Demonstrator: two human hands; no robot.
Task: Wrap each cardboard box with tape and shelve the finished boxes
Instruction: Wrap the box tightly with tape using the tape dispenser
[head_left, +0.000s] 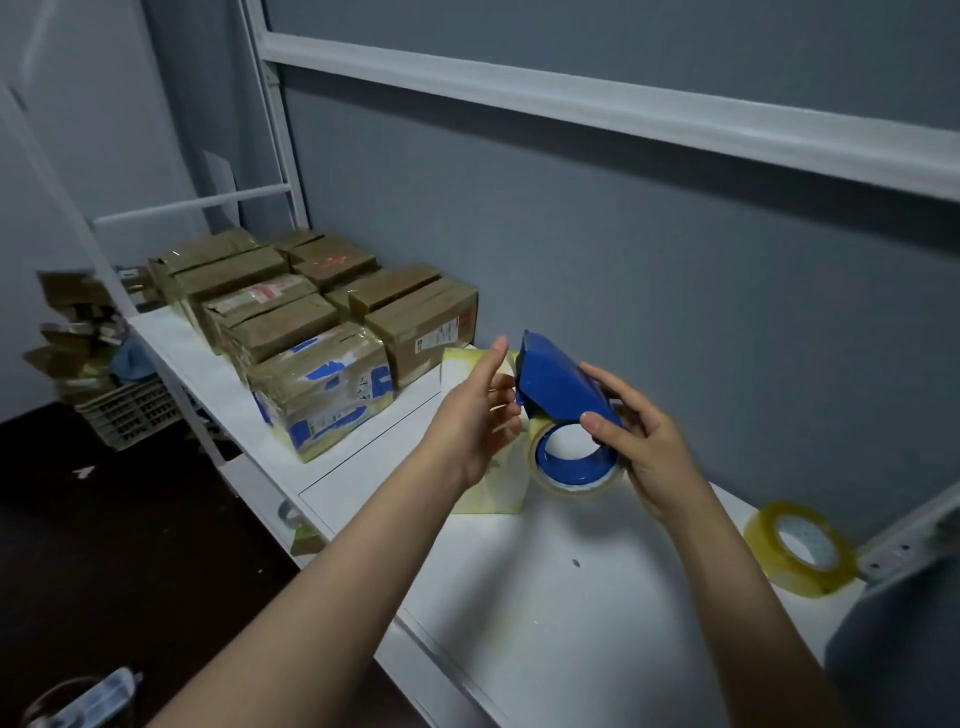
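My right hand (644, 441) grips a blue tape dispenser (556, 379) that carries a roll of clear tape (571, 486), held just above the white shelf board (545, 597). My left hand (475, 415) is spread against a pale yellowish taped box (498, 493) that stands upright right behind the dispenser; its thumb points up and its fingers are apart. Whether the fingers touch a tape end is hidden. Several brown taped cardboard boxes (322, 374) sit packed together at the left end of the same shelf.
A spare roll of yellowish clear tape (800, 551) lies on the shelf at the right. A white shelf rail (571, 98) runs overhead, with an upright post (275, 130) at the left. A plastic crate (130, 415) holding cardboard stands on the dark floor.
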